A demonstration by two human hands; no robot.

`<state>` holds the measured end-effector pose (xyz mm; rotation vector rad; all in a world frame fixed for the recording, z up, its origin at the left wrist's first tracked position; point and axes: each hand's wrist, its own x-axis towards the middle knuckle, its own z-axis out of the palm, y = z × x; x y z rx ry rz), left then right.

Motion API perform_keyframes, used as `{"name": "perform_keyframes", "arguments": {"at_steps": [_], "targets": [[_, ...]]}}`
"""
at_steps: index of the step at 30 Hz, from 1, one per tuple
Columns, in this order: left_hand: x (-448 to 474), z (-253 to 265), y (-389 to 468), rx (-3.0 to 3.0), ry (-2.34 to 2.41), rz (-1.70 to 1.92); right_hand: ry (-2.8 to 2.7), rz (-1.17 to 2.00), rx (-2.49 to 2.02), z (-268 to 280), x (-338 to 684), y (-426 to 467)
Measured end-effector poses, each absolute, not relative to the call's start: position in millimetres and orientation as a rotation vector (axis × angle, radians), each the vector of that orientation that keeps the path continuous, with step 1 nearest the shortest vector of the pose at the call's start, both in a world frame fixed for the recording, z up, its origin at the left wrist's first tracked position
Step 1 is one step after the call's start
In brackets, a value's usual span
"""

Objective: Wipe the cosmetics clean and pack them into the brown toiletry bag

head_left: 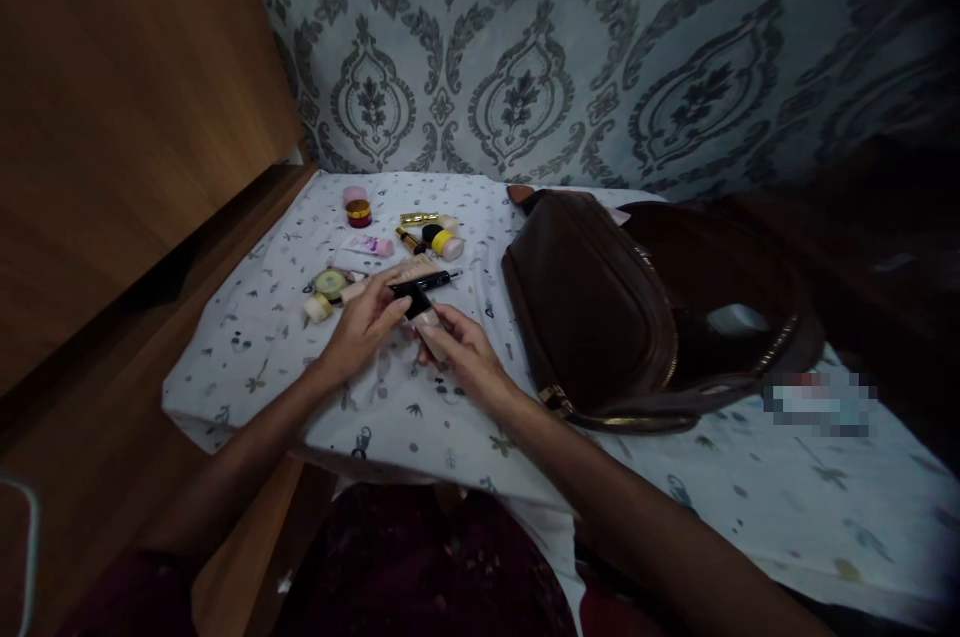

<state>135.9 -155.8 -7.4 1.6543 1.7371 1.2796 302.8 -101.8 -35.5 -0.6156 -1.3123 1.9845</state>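
Observation:
Both my hands meet over the patterned white cloth. My right hand (469,355) is closed around the body of a small beige cosmetic bottle (427,319), which is tilted. At its upper end, the black cap (417,299) is gripped by the fingers of my left hand (366,322). Just beyond the cap is a slim black pen-like stick (431,283); whether it rests on the cloth or touches my left fingers I cannot tell. A beige flat item (414,267) lies behind it. Close to my left hand are a round green container (330,284) and a cream-coloured jar (317,307).
A large brown bag (592,307) lies unzipped on the right of the cloth (262,347). Farther back are a pink-capped tube (367,245), a dark red jar (359,213), a gold tube (420,218) and a yellow-banded bottle (444,241). A wooden cabinet (142,97) borders the left.

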Motion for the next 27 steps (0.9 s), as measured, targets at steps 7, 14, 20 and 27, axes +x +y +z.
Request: {"name": "perform_keyframes", "arguments": {"at_steps": [7,14,20,27], "targets": [[113,-11,-216,2.233,2.09,0.598,-0.809,2.26,-0.645,-32,307,-91],[117,-6,-206,2.198,1.998,0.954,-0.668,2.331,-0.669,-37,303,-92],[144,13,-165,2.355,1.85,1.298,-0.834,2.249,-0.592,-37,301,-100],[188,-28,-164,2.52,1.702,1.351,-0.915,2.116,-0.592,-46,297,-96]]}}
